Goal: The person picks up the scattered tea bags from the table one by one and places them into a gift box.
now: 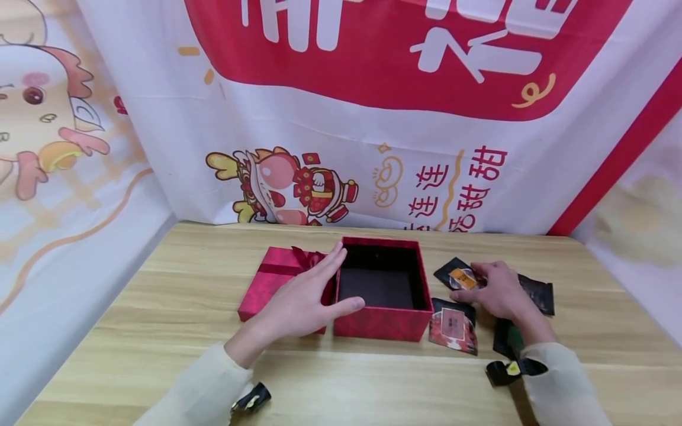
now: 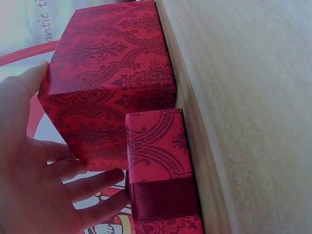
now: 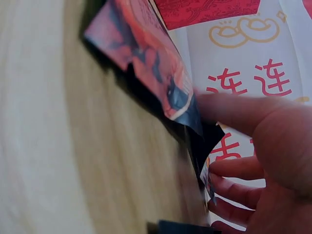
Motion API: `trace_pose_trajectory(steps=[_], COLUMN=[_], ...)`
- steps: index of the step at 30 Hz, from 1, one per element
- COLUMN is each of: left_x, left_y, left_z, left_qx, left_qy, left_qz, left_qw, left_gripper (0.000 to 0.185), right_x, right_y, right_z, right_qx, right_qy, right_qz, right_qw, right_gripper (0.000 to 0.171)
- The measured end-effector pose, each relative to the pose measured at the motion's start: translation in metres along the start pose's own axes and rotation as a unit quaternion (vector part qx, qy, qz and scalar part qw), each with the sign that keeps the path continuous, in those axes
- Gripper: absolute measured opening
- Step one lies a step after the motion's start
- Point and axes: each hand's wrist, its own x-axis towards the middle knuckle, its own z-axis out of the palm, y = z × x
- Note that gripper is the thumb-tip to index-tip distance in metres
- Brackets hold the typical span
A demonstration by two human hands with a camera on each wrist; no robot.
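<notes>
My left hand [image 1: 301,299] has its fingers extended over the left side of an open red patterned box [image 1: 383,324]. In the left wrist view, the thumb touches the box's edge, and the other fingers lie beside the box and its lid. The red lid [image 1: 266,284] with a dark ribbon bow lies left of the box. My right hand [image 1: 501,290] reaches over a black packet with an orange label [image 1: 462,278], thumb and fingers spread apart at its edge. Just below the thumb lies a red and black packet [image 1: 453,325]. The box's visible floor is bare and black.
Another black packet [image 1: 538,294] lies right of my right hand. A dark green packet [image 1: 508,338] is partly hidden under the right wrist. Black straps [image 1: 253,397] circle both wrists. A printed cloth [image 1: 346,130] hangs behind the wooden table [image 1: 341,384].
</notes>
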Motion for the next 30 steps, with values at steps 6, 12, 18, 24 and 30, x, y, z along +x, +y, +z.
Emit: trace_pose_trajectory(steps=[6,12,18,24,30], left_x=[-0.001,-0.002,-0.002,-0.001,-0.001], left_y=[0.0,0.0,0.001,0.002,0.002], left_z=[0.001,0.001,0.001,0.0,0.0], left_qx=[-0.004,-0.006,-0.01,-0.005,-0.004], left_qy=[-0.001,0.002,0.001,0.003,0.005], left_qz=[-0.001,-0.001,0.0,0.002,0.005], left_qw=[1.0,1.0,0.9999,1.0,1.0], left_gripper=[0.101,0.104,0.101,0.1,0.099], right_x=[-0.001,0.0,0.0,0.0,-0.006], right_y=[0.002,0.0,-0.004,-0.009,-0.016], right_z=[0.002,0.004,0.002,-0.003,-0.01], right_qx=[0.009,0.021,0.041,0.058,0.067], right_qy=[0.013,0.022,0.008,0.012,0.042], right_qz=[-0.008,-0.014,0.006,0.006,-0.019], right_qw=[1.0,0.999,0.999,0.998,0.997], right_gripper=[0.104,0.097,0.106,0.104,0.104])
